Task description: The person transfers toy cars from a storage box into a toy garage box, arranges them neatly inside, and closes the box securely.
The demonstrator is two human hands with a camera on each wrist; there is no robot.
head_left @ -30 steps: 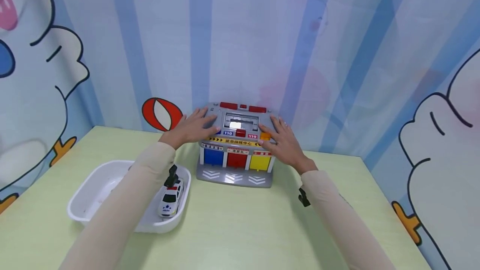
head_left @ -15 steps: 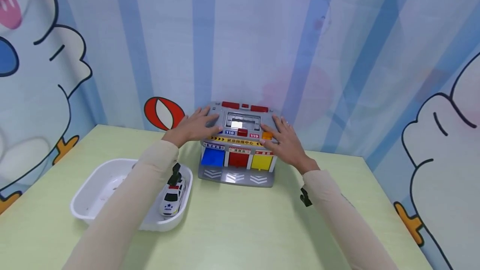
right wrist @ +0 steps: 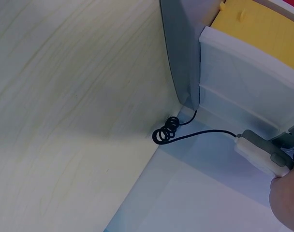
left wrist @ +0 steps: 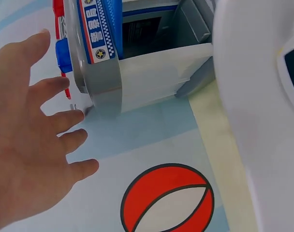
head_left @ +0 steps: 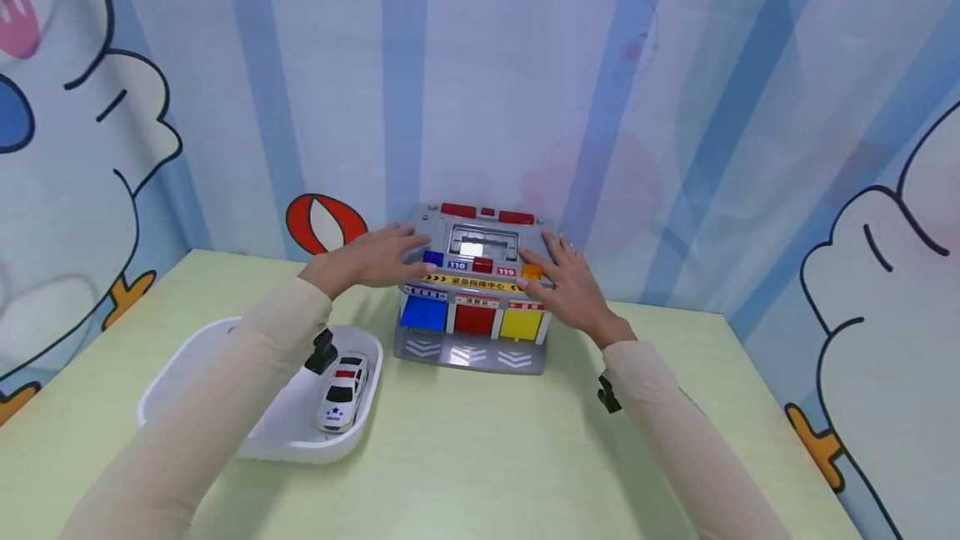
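Note:
A grey toy emergency-station garage (head_left: 468, 354) stands at the back of the table, with a blue door (head_left: 423, 314), a red door (head_left: 474, 320) and a yellow door (head_left: 521, 324). The blue door is swung outward; the other two are down. My left hand (head_left: 372, 258) hovers beside the roof's left end, fingers spread, near the blue button (head_left: 433, 258). In the left wrist view a gap separates these fingers from the garage. On the roof's right side rests my right hand (head_left: 573, 292), its fingers extended by the orange button (head_left: 532, 272).
A white plastic tub (head_left: 300, 450) at the left holds a toy police car (head_left: 342, 394), partly below my left sleeve. A coiled black cord (right wrist: 167, 130) runs behind the garage to a small white-and-grey piece (right wrist: 263, 153). A printed curtain (head_left: 480, 90) hangs directly behind.
The blue door has swung outward from its closed position. My left hand has since moved left off the blue button, uncovering it. The right hand stays where it was.

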